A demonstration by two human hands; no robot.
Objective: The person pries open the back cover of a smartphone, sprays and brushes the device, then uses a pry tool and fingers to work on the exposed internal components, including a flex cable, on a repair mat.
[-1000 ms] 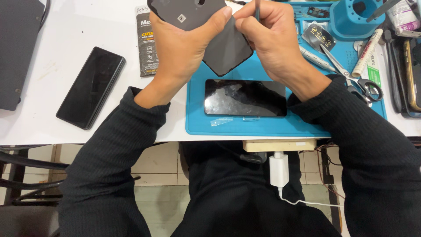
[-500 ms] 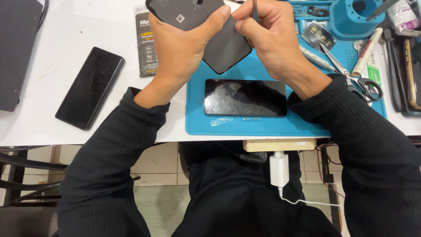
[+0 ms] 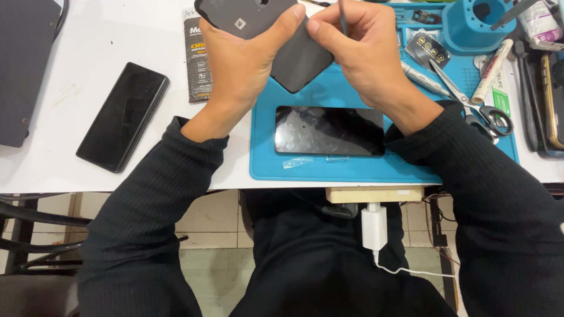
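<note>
Dark back cover (image 3: 294, 50) between both hands

I hold a dark grey phone back cover (image 3: 294, 44) tilted up over the blue mat's far edge, its inner side with a small square sticker facing me, and a thin grey tool (image 3: 343, 17) stands upright against it.

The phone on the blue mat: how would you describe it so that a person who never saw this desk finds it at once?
Start at the white table, then find the blue mat at its front edge. The phone lies flat there, screen up, lengthwise, below both hands. Unlike the other dark phone, which lies slanted on the bare table to the left, this one sits on the blue mat.
</note>
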